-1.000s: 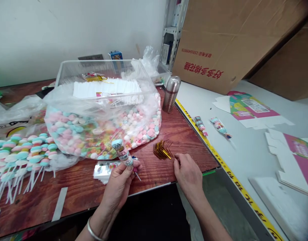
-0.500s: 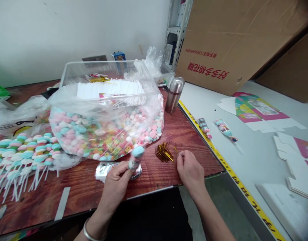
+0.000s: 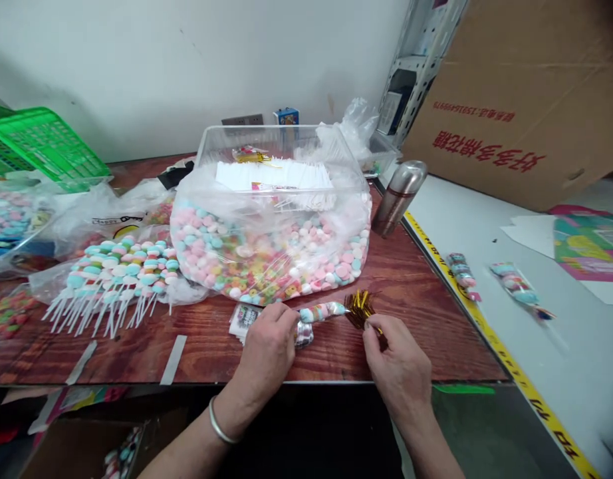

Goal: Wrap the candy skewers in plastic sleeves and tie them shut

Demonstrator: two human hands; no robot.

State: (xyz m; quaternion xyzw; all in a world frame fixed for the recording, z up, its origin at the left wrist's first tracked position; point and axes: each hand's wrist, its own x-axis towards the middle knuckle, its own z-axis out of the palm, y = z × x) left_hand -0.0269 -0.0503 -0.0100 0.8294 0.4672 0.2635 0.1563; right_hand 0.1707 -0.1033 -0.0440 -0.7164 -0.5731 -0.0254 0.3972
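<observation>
My left hand (image 3: pixel 269 349) is closed on a wrapped candy stick (image 3: pixel 322 311), held almost level with its tip pointing right. My right hand (image 3: pixel 399 362) is closed in a pinch beside the pile of gold twist ties (image 3: pixel 359 305); what it pinches is too small to make out. Under the left hand lies a stack of small clear printed bags (image 3: pixel 243 318). Behind both hands sits a big clear bag of pastel candies (image 3: pixel 271 249) on the wooden table (image 3: pixel 426 299).
A clear plastic bin (image 3: pixel 271 143) with white sticks stands behind the candy bag. Finished candy skewers (image 3: pixel 114 266) lie at left, a green basket (image 3: pixel 42 143) far left. A steel flask (image 3: pixel 399 197) stands right. Two wrapped sticks (image 3: pixel 461 269) lie on the white table; a cardboard box (image 3: pixel 526 100) looms behind.
The candy stick went from upright to lying level, pointing right toward the gold ties. My right hand stayed by the ties. The camera turned left, bringing the green basket into view.
</observation>
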